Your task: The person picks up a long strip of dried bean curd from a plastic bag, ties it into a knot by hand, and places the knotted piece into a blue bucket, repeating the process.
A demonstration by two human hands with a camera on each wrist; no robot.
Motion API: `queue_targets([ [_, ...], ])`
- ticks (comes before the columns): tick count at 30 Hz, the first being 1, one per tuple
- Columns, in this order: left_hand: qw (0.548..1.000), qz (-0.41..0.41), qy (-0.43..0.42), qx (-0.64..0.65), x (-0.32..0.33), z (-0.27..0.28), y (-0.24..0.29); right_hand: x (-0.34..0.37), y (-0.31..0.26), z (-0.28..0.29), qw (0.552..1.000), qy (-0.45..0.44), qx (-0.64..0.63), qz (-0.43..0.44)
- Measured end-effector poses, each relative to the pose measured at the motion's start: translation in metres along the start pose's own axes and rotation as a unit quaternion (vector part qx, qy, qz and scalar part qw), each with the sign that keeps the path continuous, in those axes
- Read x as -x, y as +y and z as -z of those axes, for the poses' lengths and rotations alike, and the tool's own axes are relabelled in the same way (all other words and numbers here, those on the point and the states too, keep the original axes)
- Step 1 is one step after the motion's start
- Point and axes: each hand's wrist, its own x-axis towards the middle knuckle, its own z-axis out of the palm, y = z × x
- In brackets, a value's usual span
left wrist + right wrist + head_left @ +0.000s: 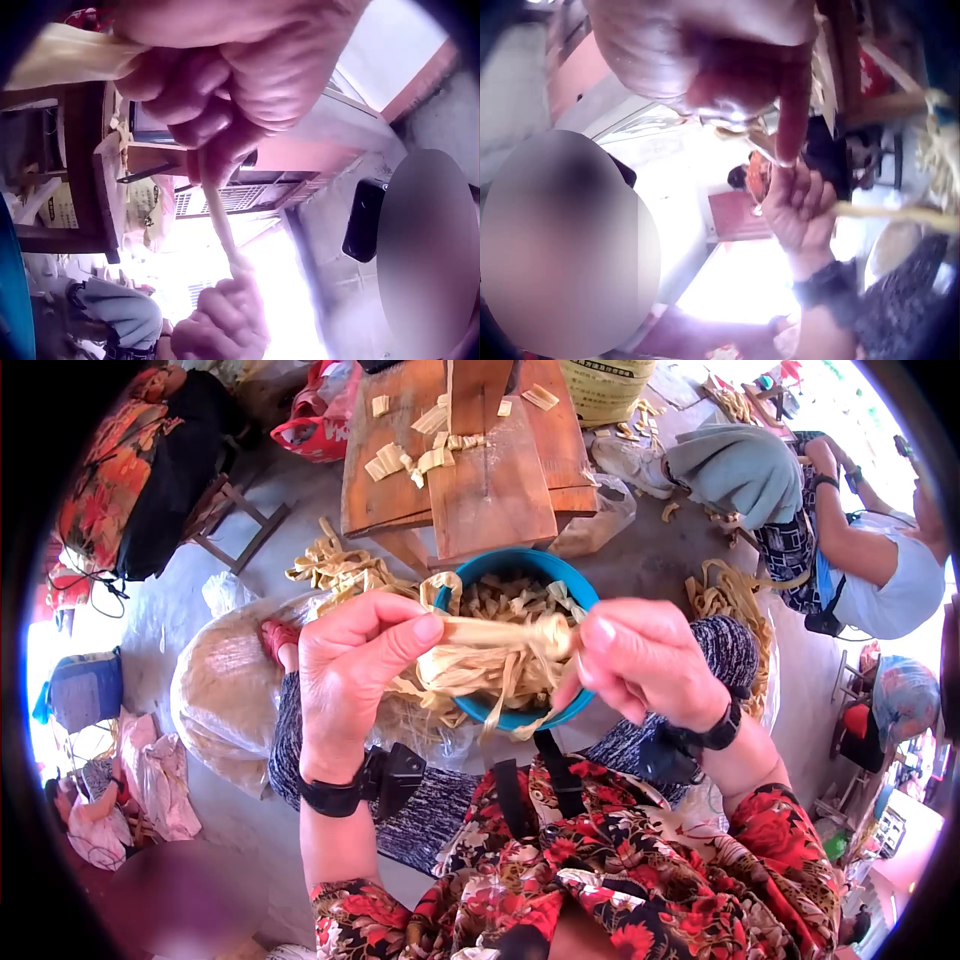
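In the head view a pale yellow, flat fibrous strip [485,631] stretches between my two hands, over a blue tub. My left hand [345,670] pinches its left end between thumb and fingers. The right hand [655,660] grips the other end, beside a rolled or knotted part [553,635] of the strip. More loose strips [480,672] hang below it, over the front of the blue tub [578,575]. Pale pieces [500,600] lie inside the tub. The left wrist view shows the strip [221,217] running taut from the left hand [247,67] to the right fingers.
Beyond the tub stands a wooden bench [490,500] with short cut pieces [435,458] on it. Strip heaps lie left [345,565] and right [735,595]. A large plastic-wrapped bundle [225,680] sits by the left leg. Another person [870,560] sits at right.
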Motion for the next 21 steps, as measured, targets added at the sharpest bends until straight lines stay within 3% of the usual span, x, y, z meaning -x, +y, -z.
queue_targets([
  [2, 1.0, 0.009, 0.01, -0.018, -0.008, 0.001, -0.002, -0.012, 0.002, 0.007, 0.997, 0.042, 0.055, -0.024],
  [3, 1.0, -0.013, 0.017, -0.004, -0.012, -0.001, -0.006, -0.02, 0.009, 0.008, 0.996, 0.07, 0.061, 0.013],
  [6, 0.999, -0.039, 0.015, -0.025, -0.025, -0.008, -0.006, -0.038, 0.004, 0.032, 0.989, 0.024, 0.147, 0.01],
  [11, 0.993, -0.081, 0.022, -0.08, -0.045, -0.015, 0.0, -0.061, -0.024, 0.023, 0.973, 0.043, 0.201, -0.109],
  [14, 0.986, -0.081, 0.068, -0.127, -0.061, -0.015, -0.001, -0.075, -0.014, 0.036, 0.928, 0.063, 0.364, 0.06],
  [16, 0.98, -0.095, 0.087, -0.154, -0.074, -0.017, 0.003, -0.082, -0.012, 0.037, 0.9, 0.138, 0.401, 0.105],
  [21, 0.95, -0.154, 0.138, -0.233, -0.107, -0.02, -0.015, -0.109, 0.007, 0.048, 0.777, 0.251, 0.538, 0.212],
])
